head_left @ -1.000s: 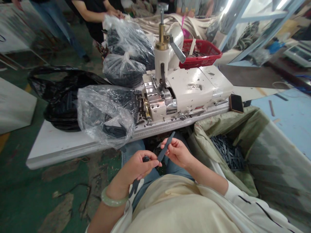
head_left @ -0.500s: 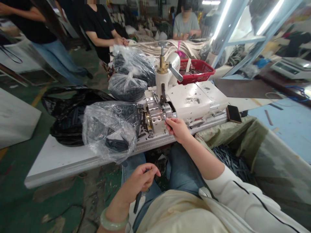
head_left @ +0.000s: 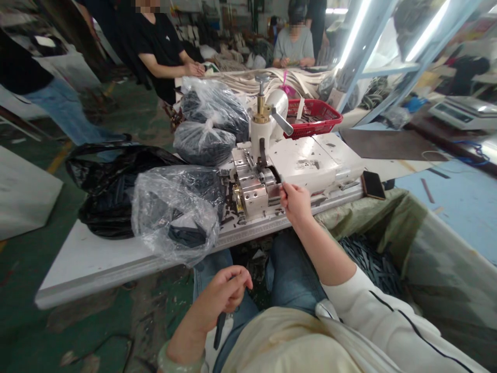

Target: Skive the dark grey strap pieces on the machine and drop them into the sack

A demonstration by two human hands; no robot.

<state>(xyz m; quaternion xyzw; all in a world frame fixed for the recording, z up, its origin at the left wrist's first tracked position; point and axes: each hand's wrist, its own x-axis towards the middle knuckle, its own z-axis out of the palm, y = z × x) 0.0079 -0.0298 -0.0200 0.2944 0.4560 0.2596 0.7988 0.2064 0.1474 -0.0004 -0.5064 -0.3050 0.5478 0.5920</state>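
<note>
My right hand [head_left: 295,203] reaches the front of a white industrial sewing-type machine [head_left: 303,160], beside its polished steel head [head_left: 254,189]. Its fingers pinch close to the machine, and whatever they hold is mostly hidden; it seems to be a thin dark strip. Low over my jeans, my left hand [head_left: 221,295] curls around another dark strip [head_left: 219,330], whose end hangs below my fist. A jade bangle [head_left: 174,360] circles my left wrist.
The white table [head_left: 93,269] holds a clear bag [head_left: 174,212] of dark pieces, a black bag [head_left: 112,191], and a phone [head_left: 373,185]. A red basket [head_left: 314,118] stands behind the machine. A lined bin of dark strips [head_left: 368,261] sits at my right. Several people stand beyond.
My right hand has moved forward from in front of my body to the machine, taking the strip with it. My left hand has dropped lower, and the view has tilted up.
</note>
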